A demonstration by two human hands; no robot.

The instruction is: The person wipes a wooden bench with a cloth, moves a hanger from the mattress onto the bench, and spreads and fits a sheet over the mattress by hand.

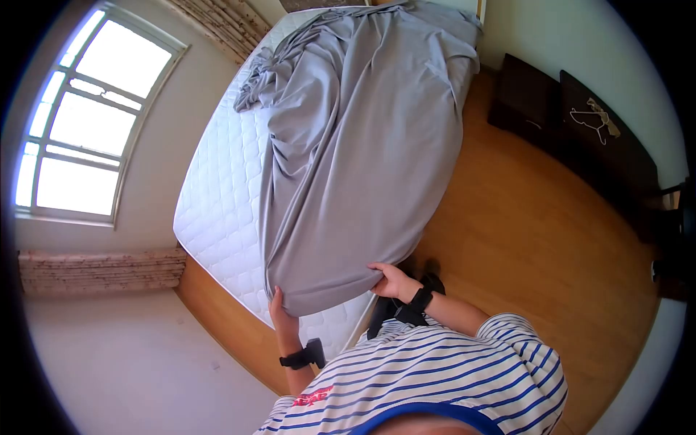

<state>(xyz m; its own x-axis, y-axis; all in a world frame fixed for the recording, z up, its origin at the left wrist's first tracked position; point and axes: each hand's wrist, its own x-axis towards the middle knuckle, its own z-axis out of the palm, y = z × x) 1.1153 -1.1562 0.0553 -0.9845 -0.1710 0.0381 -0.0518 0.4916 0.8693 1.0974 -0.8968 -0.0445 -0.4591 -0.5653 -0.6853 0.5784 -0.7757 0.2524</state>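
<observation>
A large grey sheet (pixel 377 159) lies loosely over the right part of a white quilted mattress (pixel 217 174), with folds running lengthwise and a bunched heap at its upper left. My left hand (pixel 281 310) grips the sheet's near left corner, thumb on top. At the near right edge, my right hand (pixel 391 281) has its fingers closed round the sheet's hem. Between my hands the near edge of the cloth is stretched, and bare mattress shows just below it. Both wrists wear black bands.
A window (pixel 94 116) and patterned curtains (pixel 101 270) are on the left. Dark low furniture (pixel 533 101) stands along the right wall, with a white hanger (pixel 591 123) on it. Wooden floor (pixel 522 239) stretches right of the bed.
</observation>
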